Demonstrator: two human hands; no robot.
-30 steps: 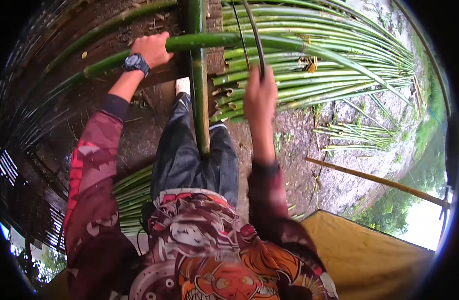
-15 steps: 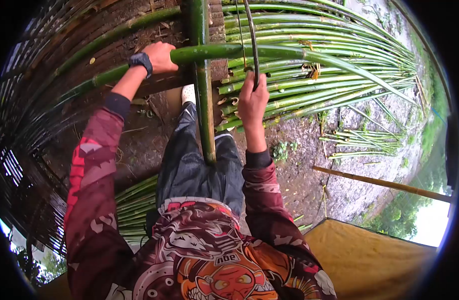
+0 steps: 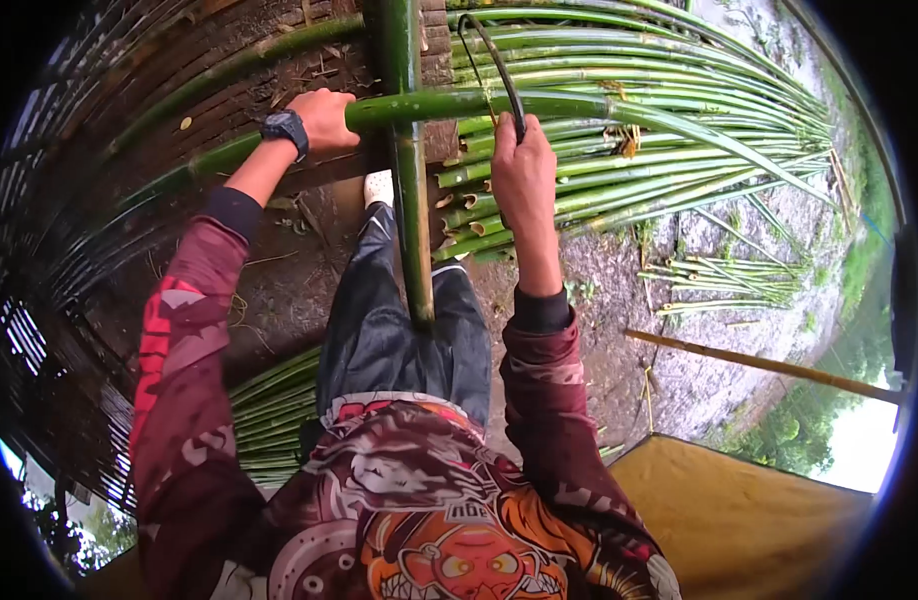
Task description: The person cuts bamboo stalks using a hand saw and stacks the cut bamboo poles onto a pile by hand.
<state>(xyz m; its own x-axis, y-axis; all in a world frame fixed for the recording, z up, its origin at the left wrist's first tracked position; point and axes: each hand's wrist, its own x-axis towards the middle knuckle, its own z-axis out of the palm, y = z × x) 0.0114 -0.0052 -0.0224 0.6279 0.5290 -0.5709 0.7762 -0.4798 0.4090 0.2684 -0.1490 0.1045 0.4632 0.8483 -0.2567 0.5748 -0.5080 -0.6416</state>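
Note:
A long green bamboo pole (image 3: 439,104) runs sideways across a second bamboo pole (image 3: 410,210) that extends toward my body. My left hand (image 3: 324,120), with a watch at its wrist, is wrapped round the sideways pole, left of the crossing. To the right of the crossing, my right hand (image 3: 524,175) grips a bow saw (image 3: 503,66) with a dark curved frame and a thin blade. The blade lies across the sideways pole; how deep it sits in the bamboo I cannot make out. My right fingers partly hide the saw's near end.
Many cut bamboo poles (image 3: 589,62) lie side by side beyond my right hand. A smaller bamboo pile (image 3: 724,283) rests on the wet ground further right. Another bundle (image 3: 272,410) is beside my legs. A tan tarp (image 3: 729,510) and a thin pole (image 3: 759,365) are at lower right.
My right hand has drawn the bow saw toward my body and slightly right, bringing the frame's far end into view. My left hand stays on the pole, almost unmoved.

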